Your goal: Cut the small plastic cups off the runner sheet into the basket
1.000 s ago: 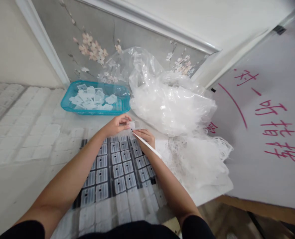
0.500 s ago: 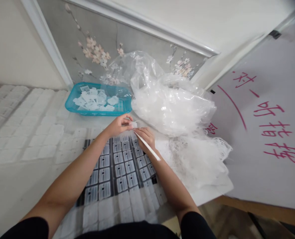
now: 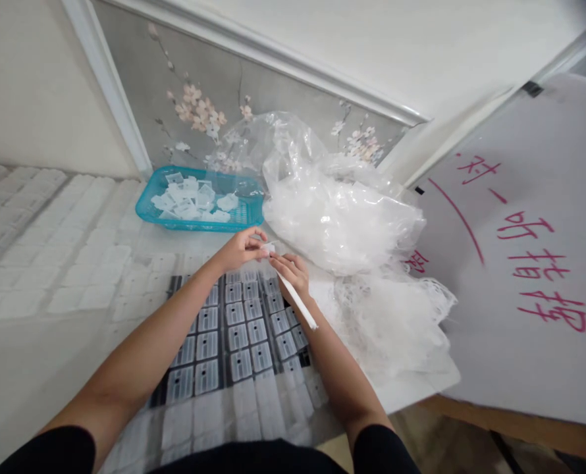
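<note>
Between my fingertips is a small white translucent plastic piece (image 3: 269, 248), pinched by my left hand (image 3: 243, 250). My right hand (image 3: 292, 273) is closed on a thin white strip (image 3: 297, 301), which slants down across the wrist. The strip's upper end lies at the small piece; whether they are joined I cannot tell. Both hands are above rows of small clear plastic boxes (image 3: 238, 336) on a dark backing. Behind my left hand stands a blue plastic basket (image 3: 199, 226) holding several translucent pieces (image 3: 187, 197).
A large clear plastic bag (image 3: 342, 217) of white material leans at the back. A heap of white stringy strips (image 3: 392, 322) lies at the right. Rows of whitish boxes (image 3: 80, 263) cover the table's left. A whiteboard (image 3: 510, 316) with red writing stands on the right.
The view has shifted slightly. Both hands stay together at the small piece, and the strip's lower end hangs at nearly the same slant.
</note>
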A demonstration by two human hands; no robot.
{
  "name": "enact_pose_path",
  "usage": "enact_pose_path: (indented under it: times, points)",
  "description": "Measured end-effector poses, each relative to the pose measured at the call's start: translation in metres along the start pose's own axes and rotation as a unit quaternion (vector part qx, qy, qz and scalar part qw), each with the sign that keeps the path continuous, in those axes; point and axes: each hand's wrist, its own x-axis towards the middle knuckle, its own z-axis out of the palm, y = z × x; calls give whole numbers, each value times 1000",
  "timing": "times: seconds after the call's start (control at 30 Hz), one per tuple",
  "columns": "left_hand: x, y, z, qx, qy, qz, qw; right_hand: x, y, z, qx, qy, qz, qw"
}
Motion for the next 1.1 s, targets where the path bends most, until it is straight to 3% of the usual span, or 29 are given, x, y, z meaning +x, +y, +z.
enact_pose_path:
  times: [0.33,0.5,0.63,0.8,1.0,1.1]
  points:
    - [0,4,4,-10,-10,-7,1000,-4,1,7,7,53,24,998]
    - [-2,3,1,0,-10,-26,1000,6,-10,1,27,121,46,991]
    - [-4,2,0,38,-7,-19,999,15,-20,-9,47,104,76,991]
    - [-4,0,1,107,-14,16,994,18,-25,-20,88,145,134,976]
    - [-2,-1,4,170,-1,44,984,9,-28,-16,127,110,199,965]
    - [-2,0,6,166,-7,23,986,6,-28,-14,116,112,210,964]
